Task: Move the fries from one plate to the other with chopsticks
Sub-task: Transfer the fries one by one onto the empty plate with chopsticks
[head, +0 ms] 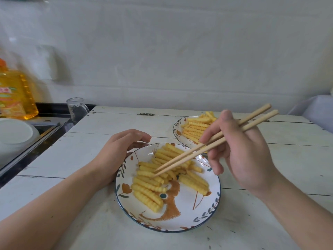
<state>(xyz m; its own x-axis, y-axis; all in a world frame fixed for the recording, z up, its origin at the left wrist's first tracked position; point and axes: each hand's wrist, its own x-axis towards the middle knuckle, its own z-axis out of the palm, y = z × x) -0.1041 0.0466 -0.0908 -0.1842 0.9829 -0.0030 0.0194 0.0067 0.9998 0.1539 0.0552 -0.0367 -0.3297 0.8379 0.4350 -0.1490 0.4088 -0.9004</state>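
A: What surrounds the working area?
B: On the left, an oil bottle [16,92], a glass mug [76,111] and a white bowl [15,131]; all stand clear of the plates.

A: Contents of the containers?
B: The near plate [182,219] and the far plate [177,131] both bear crinkle-cut fries [153,183].

A: And the hands?
B: The right hand [241,156] grips the chopsticks [207,145], tips nearly together over the near fries. The left hand [119,150] rests at the near plate's rim, fingers loosely curled.

Soft, even daylight, fairly bright; only faint shadows fall on the whitewashed wooden counter [180,235]. Wide-angle bending curves the edges; the yellow plastic oil bottle [16,94] at left is blurred.
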